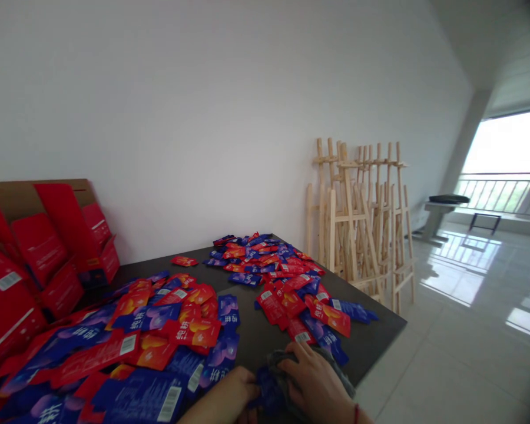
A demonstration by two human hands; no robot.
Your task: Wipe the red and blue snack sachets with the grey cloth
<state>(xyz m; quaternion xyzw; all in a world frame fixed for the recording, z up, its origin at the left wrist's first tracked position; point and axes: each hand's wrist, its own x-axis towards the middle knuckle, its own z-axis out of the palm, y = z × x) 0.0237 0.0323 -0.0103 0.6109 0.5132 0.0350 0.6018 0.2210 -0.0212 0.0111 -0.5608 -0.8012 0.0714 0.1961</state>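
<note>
At far left, red cartons (39, 247) lean against one another by the table (371, 324), and whether any hold packets is hidden. Most of the work in view lies undone: a dense heap of loose red and blue packets (115, 365) spreads across the table's near left, its barcodes showing here and there. The left hand (221, 397) comes in beside this heap, its fingers together and curled against a blue packet (265, 391), though a firm grip cannot be told. Just right of it, a gray cloth (282, 359) lies bunched at the table's near edge under the right hand (315, 383), whose fingers rest slightly apart on top, not clamped. Beyond the hands, a second loose heap (265, 265) covers the table's far end, with wooden easels (357, 218) standing against the wall.
</note>
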